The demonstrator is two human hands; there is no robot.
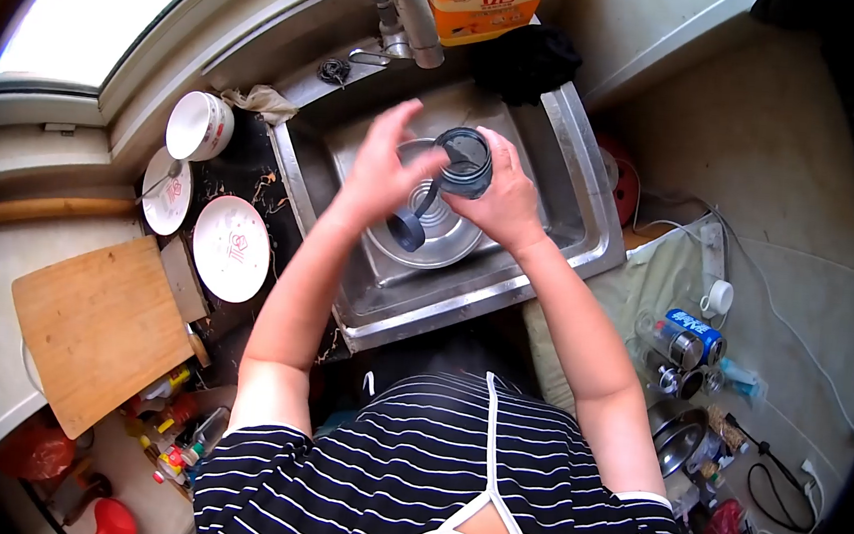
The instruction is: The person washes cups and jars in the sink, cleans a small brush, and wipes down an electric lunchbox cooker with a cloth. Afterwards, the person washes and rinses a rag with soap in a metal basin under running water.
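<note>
My right hand (508, 195) is wrapped around a dark, see-through drinking bottle (467, 180), its round mouth turned up toward me. A dark cap (406, 230) hangs from the bottle by a strap on the left side. My left hand (382, 171) is raised just left of the bottle with its fingers apart, slightly blurred; its thumb side reaches near the bottle's rim, and I cannot tell whether it touches. Beneath both hands a round metal basin (436, 258) sits inside the stainless steel sink (594, 185).
A faucet (421, 26) stands at the sink's back, beside a yellow-orange detergent jug (483, 5) and a black cloth (528, 62). Left are stacked bowls (192, 128), a white plate (232, 250), a cutting board (101, 332) and a knife (182, 283). Bottles and a blue can (698, 334) lie right.
</note>
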